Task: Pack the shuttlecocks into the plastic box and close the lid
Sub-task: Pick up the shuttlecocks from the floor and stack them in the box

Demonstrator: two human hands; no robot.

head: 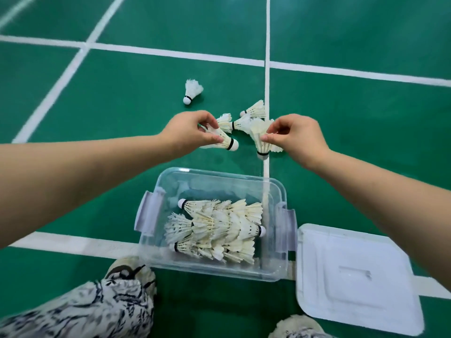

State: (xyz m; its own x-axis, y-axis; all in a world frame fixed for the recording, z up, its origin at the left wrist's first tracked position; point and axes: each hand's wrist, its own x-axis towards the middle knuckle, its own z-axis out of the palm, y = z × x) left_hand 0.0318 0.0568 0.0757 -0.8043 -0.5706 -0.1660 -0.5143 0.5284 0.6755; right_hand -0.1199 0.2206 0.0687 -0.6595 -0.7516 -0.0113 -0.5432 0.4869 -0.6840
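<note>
White shuttlecocks (225, 142) occupy left hand (189, 132), right hand (299, 137) (pinching).

- The court floor (122, 98) was deep green, crossed by white lines (267, 69).
- The shuttlecocks (219, 225) had white to cream feathers, white cork tips and a black band at the neck.
- The plastic box (219, 174) was clear and colourless, with frosted, pale latches (148, 213).
- The lid (353, 276) was a milky, translucent white.
- The trousers (85, 311) were off-white with a streaky black and grey print.
- The shoe (129, 267) was cream with dark markings.
</note>
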